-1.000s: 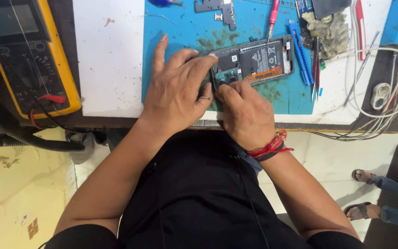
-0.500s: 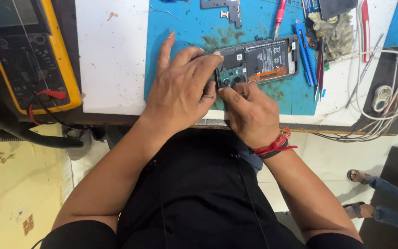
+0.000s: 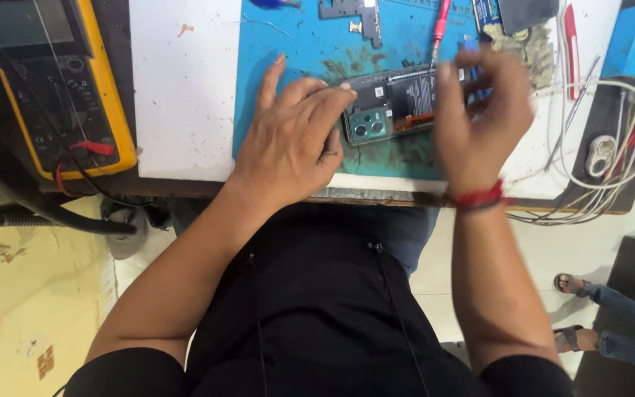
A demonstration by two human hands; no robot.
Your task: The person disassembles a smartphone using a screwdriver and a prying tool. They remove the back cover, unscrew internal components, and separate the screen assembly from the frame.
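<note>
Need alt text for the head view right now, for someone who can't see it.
A person's left hand rests on a blue work mat, fingertips against an opened phone, while the blurred right hand hovers above the phone's other end. A yellow multimeter lies at far left, white cables at right.

This was a small electronics repair workshop, most likely a phone repair bench. A blue work mat [image 3: 295,51], stained and scuffed, covered part of a white bench top [image 3: 181,95]. An opened smartphone [image 3: 395,103] lay on the mat with its back off, boards and camera module bare. A yellow digital multimeter [image 3: 53,81] with red and black leads sat at one side. A red-handled screwdriver [image 3: 439,26], tweezers [image 3: 571,129] and a tangle of white cables [image 3: 611,147] crowded the other end.
</note>
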